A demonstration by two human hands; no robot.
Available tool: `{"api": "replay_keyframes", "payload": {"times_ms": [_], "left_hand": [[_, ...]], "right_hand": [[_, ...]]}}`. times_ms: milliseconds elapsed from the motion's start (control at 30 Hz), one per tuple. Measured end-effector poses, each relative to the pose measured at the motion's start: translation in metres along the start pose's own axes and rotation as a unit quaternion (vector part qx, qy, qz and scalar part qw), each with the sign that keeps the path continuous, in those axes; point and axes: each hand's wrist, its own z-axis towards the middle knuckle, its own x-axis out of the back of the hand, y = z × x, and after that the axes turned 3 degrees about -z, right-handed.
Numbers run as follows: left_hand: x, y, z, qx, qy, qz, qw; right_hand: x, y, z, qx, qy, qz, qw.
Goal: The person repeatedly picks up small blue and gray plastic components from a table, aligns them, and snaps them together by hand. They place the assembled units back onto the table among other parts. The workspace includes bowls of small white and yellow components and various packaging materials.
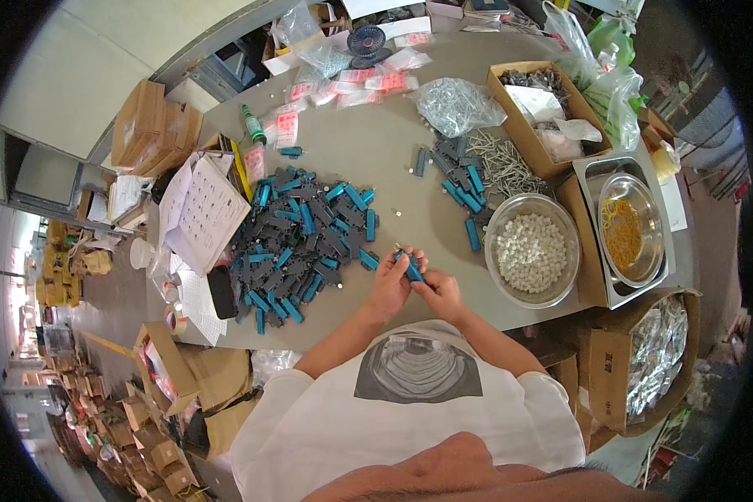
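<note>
Near the table's front edge, my left hand is closed around a small blue-and-black oblong plastic part. The fingers of my right hand are closed on the lower end of that same part. Just left of my hands spreads a large heap of similar blue-and-black parts. A smaller group of these parts lies farther off to the right, beside a pile of metal screws. To the right of my hands stands a steel bowl filled with small white pieces.
A metal tray at the right holds a bowl of yellow pieces. Behind are a cardboard box, a clear plastic bag and a small black fan. Papers and a dark phone lie left.
</note>
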Motion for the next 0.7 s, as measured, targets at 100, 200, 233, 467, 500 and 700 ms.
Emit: {"api": "replay_keyframes", "payload": {"times_ms": [100,200,233,467,500,700], "left_hand": [[0.010,0.009,0.002,-0.023,0.057,0.042,0.997],[0.032,0.039,0.014,-0.067,0.117,0.255,0.957],[0.055,0.052,0.023,-0.094,0.134,0.368,0.915],[0.085,0.153,0.052,-0.214,0.228,0.787,0.531],[0.086,0.160,0.054,-0.205,0.236,0.796,0.518],[0.086,0.159,0.069,-0.279,0.194,0.834,0.435]], "right_hand": [[-0.011,0.009,0.021,-0.001,-0.065,-0.025,0.998],[-0.019,0.024,0.062,0.010,-0.105,-0.168,0.980],[-0.023,0.027,0.075,0.039,-0.064,-0.252,0.965],[-0.030,0.051,0.178,0.023,-0.013,-0.412,0.911],[-0.028,0.057,0.193,-0.003,-0.008,-0.417,0.909],[0.002,0.067,0.260,0.037,0.112,-0.475,0.872]]}}
